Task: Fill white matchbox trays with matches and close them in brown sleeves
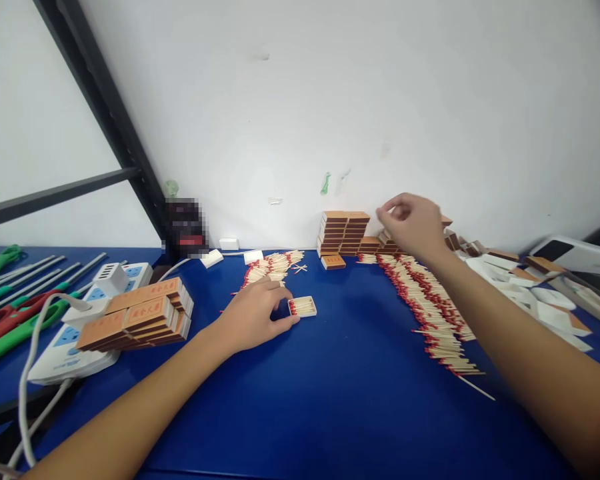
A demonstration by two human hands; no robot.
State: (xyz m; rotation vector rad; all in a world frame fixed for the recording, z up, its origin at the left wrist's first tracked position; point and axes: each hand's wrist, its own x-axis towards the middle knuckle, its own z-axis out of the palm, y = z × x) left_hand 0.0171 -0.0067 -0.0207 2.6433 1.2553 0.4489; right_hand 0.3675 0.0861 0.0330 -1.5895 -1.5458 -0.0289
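Observation:
My left hand (254, 315) rests on the blue table (330, 387), its fingertips against a small open tray of matches (303, 306), holding it at its left side. My right hand (414, 225) reaches far back to a stack of orange matchboxes (344, 233) by the wall, fingers curled in a pinch; what they hold, if anything, is hidden. A long band of loose red-tipped matches (433, 310) runs under my right forearm. A smaller heap of matches (270, 267) lies behind my left hand.
At the left a pile of orange matchboxes (143, 317) lies on a white power strip (85, 320). Green and red scissors (15, 313) lie at the far left. White empty box sleeves (530, 287) and a white device (575, 257) crowd the right. A dark metal frame (105, 113) stands against the wall.

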